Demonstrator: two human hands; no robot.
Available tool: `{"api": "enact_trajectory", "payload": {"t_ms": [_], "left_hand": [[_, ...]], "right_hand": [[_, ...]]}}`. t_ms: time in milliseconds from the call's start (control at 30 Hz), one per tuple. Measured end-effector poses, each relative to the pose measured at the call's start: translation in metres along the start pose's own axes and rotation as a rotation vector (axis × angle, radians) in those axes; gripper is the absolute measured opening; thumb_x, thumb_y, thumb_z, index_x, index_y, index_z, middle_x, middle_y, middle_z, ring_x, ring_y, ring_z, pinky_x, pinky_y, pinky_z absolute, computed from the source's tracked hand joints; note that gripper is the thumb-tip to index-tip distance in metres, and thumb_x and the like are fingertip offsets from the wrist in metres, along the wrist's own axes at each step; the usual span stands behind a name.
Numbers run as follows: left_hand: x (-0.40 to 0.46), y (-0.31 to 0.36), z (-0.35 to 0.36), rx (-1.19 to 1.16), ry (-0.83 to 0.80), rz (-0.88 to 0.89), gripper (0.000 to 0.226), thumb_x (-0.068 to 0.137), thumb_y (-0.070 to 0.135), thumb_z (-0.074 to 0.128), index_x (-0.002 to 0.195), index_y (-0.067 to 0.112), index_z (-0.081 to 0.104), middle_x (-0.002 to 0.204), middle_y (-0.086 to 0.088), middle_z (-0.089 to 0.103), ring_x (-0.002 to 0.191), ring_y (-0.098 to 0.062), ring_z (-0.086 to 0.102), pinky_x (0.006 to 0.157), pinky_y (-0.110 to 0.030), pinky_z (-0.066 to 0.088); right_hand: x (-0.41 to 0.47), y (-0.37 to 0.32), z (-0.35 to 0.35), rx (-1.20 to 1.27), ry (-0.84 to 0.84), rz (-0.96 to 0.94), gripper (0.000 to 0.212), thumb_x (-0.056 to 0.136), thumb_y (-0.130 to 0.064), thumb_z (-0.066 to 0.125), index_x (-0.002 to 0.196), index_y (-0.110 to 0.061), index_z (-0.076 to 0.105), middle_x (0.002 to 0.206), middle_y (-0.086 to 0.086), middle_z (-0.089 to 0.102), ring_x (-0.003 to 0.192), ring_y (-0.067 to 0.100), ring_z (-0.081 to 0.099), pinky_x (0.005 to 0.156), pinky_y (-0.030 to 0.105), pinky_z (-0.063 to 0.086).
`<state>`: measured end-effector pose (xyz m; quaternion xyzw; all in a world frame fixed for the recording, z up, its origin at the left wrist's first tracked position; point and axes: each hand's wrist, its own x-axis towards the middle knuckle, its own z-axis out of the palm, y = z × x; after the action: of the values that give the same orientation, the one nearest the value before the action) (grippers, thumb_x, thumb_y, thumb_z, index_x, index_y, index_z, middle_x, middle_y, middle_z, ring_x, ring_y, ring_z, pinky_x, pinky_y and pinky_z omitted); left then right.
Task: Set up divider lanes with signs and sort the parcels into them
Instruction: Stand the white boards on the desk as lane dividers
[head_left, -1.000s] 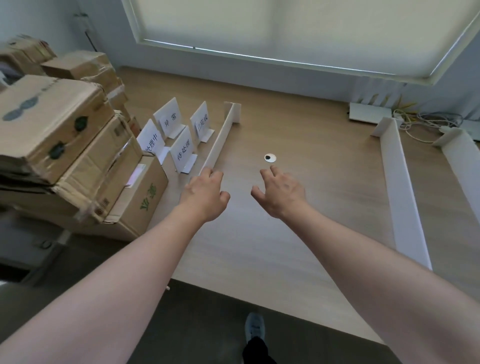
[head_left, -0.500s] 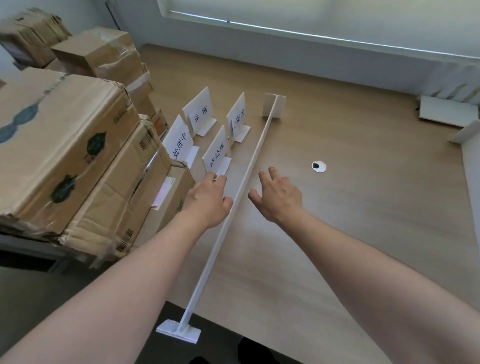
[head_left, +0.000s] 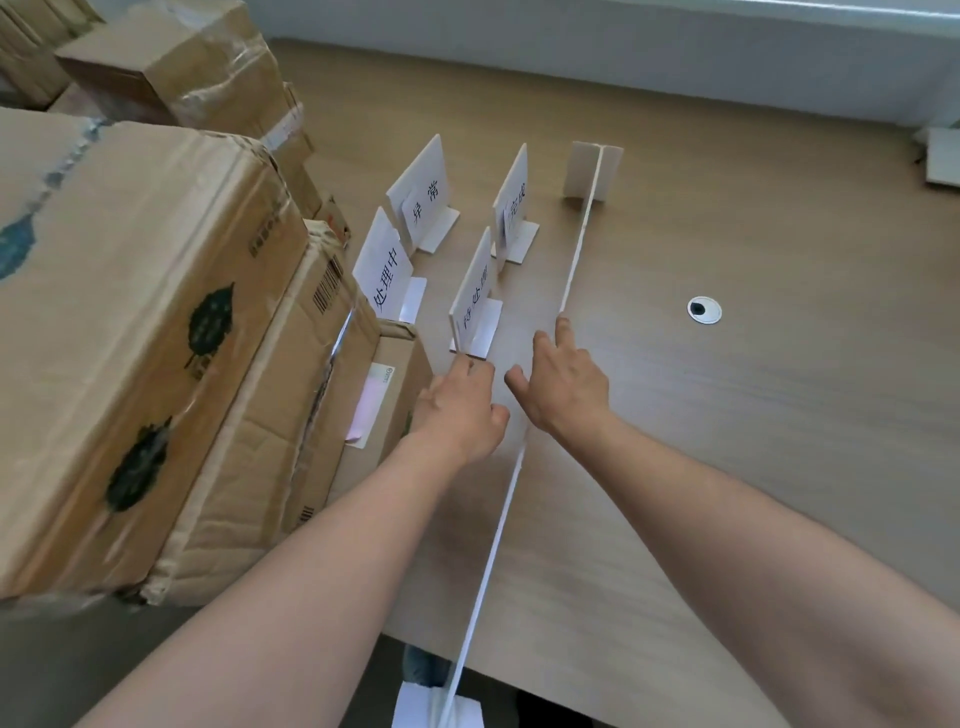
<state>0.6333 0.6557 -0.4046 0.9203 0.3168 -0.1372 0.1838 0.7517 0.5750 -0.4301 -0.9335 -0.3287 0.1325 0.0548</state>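
Hands sit nearer the signs than half a second ago; view has shifted left and down. Left hand (head_left: 457, 410), fingers loosely extended and holding nothing, now touches the base of the nearest sign (head_left: 474, 306). Right hand (head_left: 563, 387), fingers spread, rests against the divider (head_left: 576, 249). Divider stands on edge on the table (head_left: 727, 441), long axis running from near table edge away toward the far wall, right of four signs and cardboard parcels (head_left: 130, 338).
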Motion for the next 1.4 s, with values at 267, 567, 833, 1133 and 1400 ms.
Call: {"api": "enact_trajectory", "payload": {"t_ms": [267, 567, 833, 1133, 1400], "left_hand": [[0.013, -0.009, 0.004, 0.019, -0.020, -0.033, 0.051, 0.098, 0.034, 0.048, 0.145, 0.015, 0.040, 0.149, -0.008, 0.037, 0.122, -0.038, 0.048, 0.101, -0.047, 0.044], [0.012, 0.007, 0.002, -0.002, -0.028, -0.072, 0.048, 0.097, 0.033, 0.046, 0.142, 0.017, 0.043, 0.146, -0.007, 0.038, 0.120, -0.037, 0.048, 0.102, -0.046, 0.044], [0.000, 0.049, -0.016, 0.003, 0.020, -0.022, 0.045, 0.098, 0.033, 0.045, 0.139, 0.015, 0.045, 0.141, -0.009, 0.042, 0.121, -0.037, 0.049, 0.100, -0.047, 0.046], [-0.020, 0.106, -0.016, 0.053, 0.053, 0.151, 0.046, 0.098, 0.033, 0.045, 0.141, 0.016, 0.045, 0.145, -0.006, 0.040, 0.120, -0.036, 0.050, 0.091, -0.041, 0.040], [-0.048, 0.161, -0.023, 0.061, 0.067, 0.307, 0.045, 0.099, 0.033, 0.046, 0.141, 0.016, 0.045, 0.144, -0.004, 0.041, 0.119, -0.036, 0.049, 0.095, -0.042, 0.042]], "right_hand": [[0.004, -0.011, 0.024, 0.056, 0.018, 0.063, 0.063, 0.094, -0.031, 0.058, 0.146, -0.005, 0.035, 0.169, 0.014, -0.009, 0.080, 0.035, 0.050, 0.064, 0.036, 0.036], [-0.002, 0.015, 0.007, 0.149, -0.017, 0.061, 0.055, 0.083, 0.014, 0.055, 0.134, -0.002, 0.040, 0.169, 0.017, -0.009, 0.074, 0.034, 0.046, 0.064, 0.037, 0.037], [-0.019, 0.071, -0.017, 0.177, 0.014, -0.034, 0.047, 0.082, 0.013, 0.052, 0.124, -0.006, 0.045, 0.171, 0.002, 0.001, 0.100, 0.042, 0.060, 0.069, 0.037, 0.039], [-0.061, 0.124, -0.063, 0.126, 0.060, 0.061, 0.040, 0.082, 0.012, 0.053, 0.117, -0.008, 0.045, 0.171, -0.007, 0.001, 0.089, 0.040, 0.059, 0.064, 0.038, 0.037], [-0.104, 0.185, -0.112, 0.091, 0.109, 0.182, 0.070, 0.084, 0.010, 0.054, 0.146, -0.019, 0.040, 0.171, -0.007, 0.004, 0.105, 0.039, 0.061, 0.073, 0.036, 0.044]]}}
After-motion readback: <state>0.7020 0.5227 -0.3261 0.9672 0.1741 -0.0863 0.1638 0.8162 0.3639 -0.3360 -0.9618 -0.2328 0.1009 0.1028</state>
